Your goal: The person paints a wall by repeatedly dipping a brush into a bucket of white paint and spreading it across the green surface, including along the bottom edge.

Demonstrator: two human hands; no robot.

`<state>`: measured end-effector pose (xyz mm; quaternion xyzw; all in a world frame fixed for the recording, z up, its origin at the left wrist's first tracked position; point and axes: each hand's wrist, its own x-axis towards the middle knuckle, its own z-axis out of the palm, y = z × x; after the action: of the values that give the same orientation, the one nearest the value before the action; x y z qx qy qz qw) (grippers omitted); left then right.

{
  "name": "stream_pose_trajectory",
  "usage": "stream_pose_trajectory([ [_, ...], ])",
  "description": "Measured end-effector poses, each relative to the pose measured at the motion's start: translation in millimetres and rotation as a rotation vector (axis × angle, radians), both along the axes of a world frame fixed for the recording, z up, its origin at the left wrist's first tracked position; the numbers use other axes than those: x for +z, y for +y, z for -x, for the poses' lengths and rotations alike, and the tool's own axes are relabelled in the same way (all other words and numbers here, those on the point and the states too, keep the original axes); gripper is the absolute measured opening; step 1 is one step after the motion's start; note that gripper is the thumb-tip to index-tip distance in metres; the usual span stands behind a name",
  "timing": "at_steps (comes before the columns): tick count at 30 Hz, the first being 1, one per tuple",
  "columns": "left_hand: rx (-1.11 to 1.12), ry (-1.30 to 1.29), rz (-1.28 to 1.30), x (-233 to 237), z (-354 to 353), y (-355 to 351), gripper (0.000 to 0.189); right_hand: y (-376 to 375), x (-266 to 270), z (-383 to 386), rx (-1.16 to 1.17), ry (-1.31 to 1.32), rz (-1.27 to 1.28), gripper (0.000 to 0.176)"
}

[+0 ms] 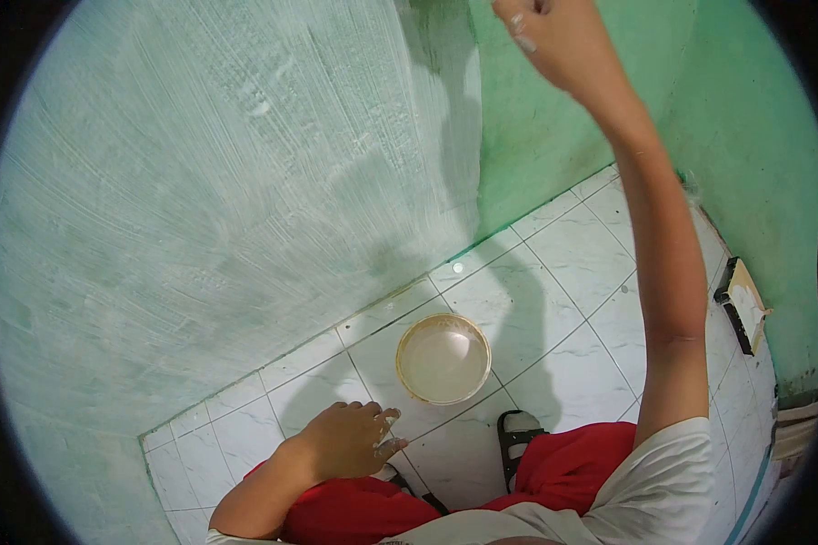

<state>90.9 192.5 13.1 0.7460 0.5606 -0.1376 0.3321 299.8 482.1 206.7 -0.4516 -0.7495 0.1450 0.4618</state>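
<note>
My left hand [350, 440] hangs low over the red trousers with its fingers apart and nothing in them; white smears mark the thumb and fingertips. A round tub [443, 359] of whitish liquid stands on the tiles just ahead and to the right of it. My right arm reaches up to the top edge of the view, where my right hand [554, 32] is partly cut off, with white smears near the knuckles. Its fingers are curled, but what they hold, if anything, lies out of view. The wall [245, 163] at the left carries streaky white coating.
Green wall [536, 136] shows beyond the coated part. An open box-like item [743, 307] with white stuff inside lies on the tiled floor [554, 291] at the right. A small white disc [458, 268] is near the wall's foot. Cloth [798, 427] hangs at the right edge.
</note>
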Motion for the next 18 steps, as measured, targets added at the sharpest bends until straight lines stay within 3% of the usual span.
stream_pose_trajectory([
  [1, 0.009, 0.008, 0.016, 0.9, 0.1, -0.1, 0.057, 14.8, -18.2, 5.2, 0.001, 0.001, 0.000, 0.027],
  [3, 0.017, 0.028, 0.039, 3.6, -0.7, 3.5, 0.057, 54.4, -79.4, 21.8, 0.073, 0.099, -0.467, 0.030],
  [7, 0.015, 0.022, 0.015, -1.2, 0.0, 0.9, 0.057, 73.7, -184.2, 48.8, 0.123, 0.107, -0.587, 0.037],
  [13, -0.014, 0.046, -0.006, -3.3, -1.2, -0.9, 0.058, 54.0, -280.0, 31.1, 0.139, -0.028, -0.398, 0.040],
  [18, -0.015, 0.043, -0.012, 1.5, -5.3, -3.9, 0.057, 33.0, -326.0, -12.8, 0.203, -0.327, 0.022, 0.035],
])
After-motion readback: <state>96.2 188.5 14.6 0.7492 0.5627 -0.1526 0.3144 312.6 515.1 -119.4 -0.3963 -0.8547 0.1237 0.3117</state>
